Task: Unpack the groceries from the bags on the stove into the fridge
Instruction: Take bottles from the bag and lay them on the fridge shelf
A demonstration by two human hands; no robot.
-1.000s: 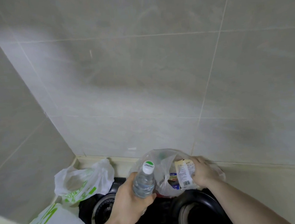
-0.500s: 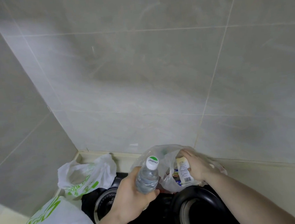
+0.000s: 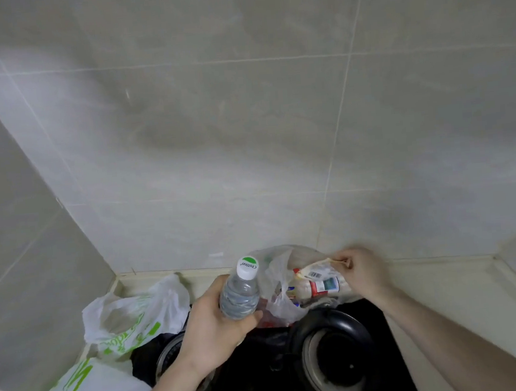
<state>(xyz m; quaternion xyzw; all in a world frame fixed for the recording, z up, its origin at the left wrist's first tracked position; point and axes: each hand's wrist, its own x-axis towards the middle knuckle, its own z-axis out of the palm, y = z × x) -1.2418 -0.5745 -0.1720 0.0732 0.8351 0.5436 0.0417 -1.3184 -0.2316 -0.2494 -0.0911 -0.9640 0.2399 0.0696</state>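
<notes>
Over the black stove [image 3: 266, 378], the left hand [image 3: 214, 330] wraps a capped water bottle [image 3: 240, 293] while the right hand [image 3: 363, 272] pinches what looks like a labelled snack packet [image 3: 317, 280] above the clear bag [image 3: 277, 290].

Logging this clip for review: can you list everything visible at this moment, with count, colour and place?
water bottle: 1, clear with white and green cap, in left hand
food packet: 1, beige with red label, pinched by right hand over clear bag
clear bag: 1, transparent, back of stove
white bags: 2, white with green print, left of stove
stove: 1, black, two burners
tiled wall: grey, behind
left hand: 1
right hand: 1
</notes>
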